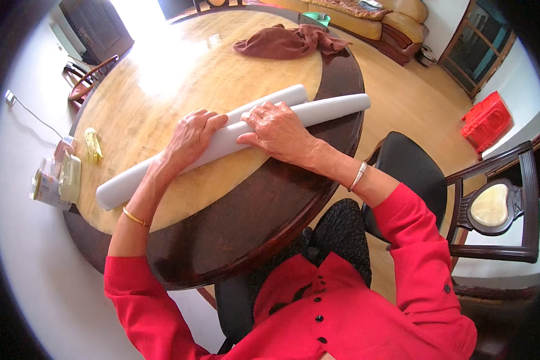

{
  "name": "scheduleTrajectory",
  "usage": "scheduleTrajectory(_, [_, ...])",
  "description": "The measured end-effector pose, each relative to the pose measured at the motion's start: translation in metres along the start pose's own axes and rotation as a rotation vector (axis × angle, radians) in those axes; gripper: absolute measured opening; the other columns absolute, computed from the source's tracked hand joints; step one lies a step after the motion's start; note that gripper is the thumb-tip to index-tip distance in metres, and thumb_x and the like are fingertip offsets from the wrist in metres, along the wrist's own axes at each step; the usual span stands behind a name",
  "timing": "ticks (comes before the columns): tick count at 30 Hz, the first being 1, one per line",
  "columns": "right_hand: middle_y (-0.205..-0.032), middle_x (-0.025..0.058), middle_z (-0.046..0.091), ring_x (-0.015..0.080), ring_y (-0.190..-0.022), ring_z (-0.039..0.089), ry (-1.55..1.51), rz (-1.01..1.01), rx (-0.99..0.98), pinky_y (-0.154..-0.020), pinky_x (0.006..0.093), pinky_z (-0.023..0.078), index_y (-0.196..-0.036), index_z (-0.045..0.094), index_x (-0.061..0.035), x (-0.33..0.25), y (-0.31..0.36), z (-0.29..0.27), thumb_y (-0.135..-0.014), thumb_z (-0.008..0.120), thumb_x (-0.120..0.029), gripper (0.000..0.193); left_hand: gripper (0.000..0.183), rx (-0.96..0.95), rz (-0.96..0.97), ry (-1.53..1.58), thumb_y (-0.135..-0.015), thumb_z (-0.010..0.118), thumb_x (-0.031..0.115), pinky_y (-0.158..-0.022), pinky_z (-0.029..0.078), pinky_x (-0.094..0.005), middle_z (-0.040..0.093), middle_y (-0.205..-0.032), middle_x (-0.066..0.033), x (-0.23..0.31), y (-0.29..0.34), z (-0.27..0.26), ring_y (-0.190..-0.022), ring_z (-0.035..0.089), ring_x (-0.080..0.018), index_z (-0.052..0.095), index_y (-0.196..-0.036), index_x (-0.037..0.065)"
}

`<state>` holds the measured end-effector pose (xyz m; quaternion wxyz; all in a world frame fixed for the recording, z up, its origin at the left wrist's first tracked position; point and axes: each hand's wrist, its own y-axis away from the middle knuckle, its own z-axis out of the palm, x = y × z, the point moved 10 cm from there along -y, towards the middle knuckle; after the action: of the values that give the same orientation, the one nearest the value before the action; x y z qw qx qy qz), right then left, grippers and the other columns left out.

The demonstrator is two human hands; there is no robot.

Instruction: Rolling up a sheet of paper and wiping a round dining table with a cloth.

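A long white roll [330,109] of smooth sheet material, perhaps paper or plastic, lies slantwise across the near part of the round table [246,204]. A second, parallel white roll [291,94] shows just behind it; whether both belong to one sheet I cannot tell. My left hand [195,137] lies over the rolls near their middle, its fingers curled on the far side. Close beside it, my right hand [276,129] presses onto the rolls with bent fingers, thumb on the near roll. The near roll's left end reaches past my left forearm.
A brown cloth [282,43] lies crumpled on the table's far side, near a green bowl [318,19]. Containers [63,180] and a yellow cord bundle [92,146] sit at the left edge. A black-seated chair [408,180] stands right, with a red plastic crate [486,122] beyond.
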<state>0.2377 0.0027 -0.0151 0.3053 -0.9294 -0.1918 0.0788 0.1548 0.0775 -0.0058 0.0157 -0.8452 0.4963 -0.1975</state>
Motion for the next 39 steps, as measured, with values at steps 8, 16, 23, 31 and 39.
scheduleTrajectory(8, [-0.090,0.0128,0.065,0.0277,-0.089,0.062,-0.029,0.008,0.026,-0.079,0.0419,0.044,-0.095,0.063,-0.0020,0.005,0.005,-0.002,-0.085,0.058,-0.048,0.047,0.027,-0.186,-0.295,0.337,-0.085,0.061,0.029,-0.074,0.045,-0.0327,0.061,-0.089,-0.0120,-0.048,-0.016,0.029,-0.083,0.056,-0.0206,0.064,-0.090,0.003])
scheduleTrajectory(16, [-0.087,0.0136,0.066,0.0286,-0.088,0.064,0.031,-0.042,0.035,-0.077,0.0416,0.046,-0.091,0.063,-0.0004,-0.006,0.001,-0.004,-0.080,0.059,-0.055,0.056,0.026,-0.110,-0.124,-0.099,-0.073,0.069,0.023,-0.069,0.045,-0.0405,0.057,-0.086,-0.0176,-0.072,-0.048,0.014,-0.082,0.055,-0.0286,0.057,-0.077,0.000])
scheduleTrajectory(23, [-0.090,0.0195,0.065,0.0342,-0.085,0.064,-0.059,0.103,-0.258,-0.076,0.0406,0.050,-0.097,0.062,0.0032,0.013,-0.010,0.016,-0.082,0.062,-0.049,0.054,0.025,0.041,-0.262,-0.235,-0.081,0.061,0.028,-0.066,0.046,-0.0438,0.063,-0.073,-0.0189,-0.055,-0.037,-0.014,-0.071,0.062,-0.0358,0.062,-0.083,0.003])
scheduleTrajectory(31, [-0.111,0.0207,0.061,0.0346,-0.109,0.057,-0.071,-0.005,-0.071,-0.095,0.0438,0.041,-0.111,0.057,0.0024,-0.006,0.009,-0.001,-0.073,0.073,-0.037,0.057,0.028,0.124,-0.246,-0.083,-0.088,0.054,0.027,-0.072,0.048,-0.0408,0.064,-0.080,-0.0215,-0.014,0.022,-0.010,-0.078,0.064,-0.0337,0.067,-0.089,0.003])
scheduleTrajectory(39, [-0.101,0.0158,0.061,0.0318,-0.097,0.059,-0.044,0.027,-0.079,-0.087,0.0424,0.042,-0.110,0.056,-0.0011,-0.003,0.005,-0.001,-0.072,0.074,-0.038,0.056,0.032,0.045,-0.367,0.075,-0.089,0.054,0.029,-0.079,0.047,-0.0383,0.066,-0.087,-0.0165,-0.037,0.019,-0.007,-0.086,0.064,-0.0290,0.068,-0.101,0.003])
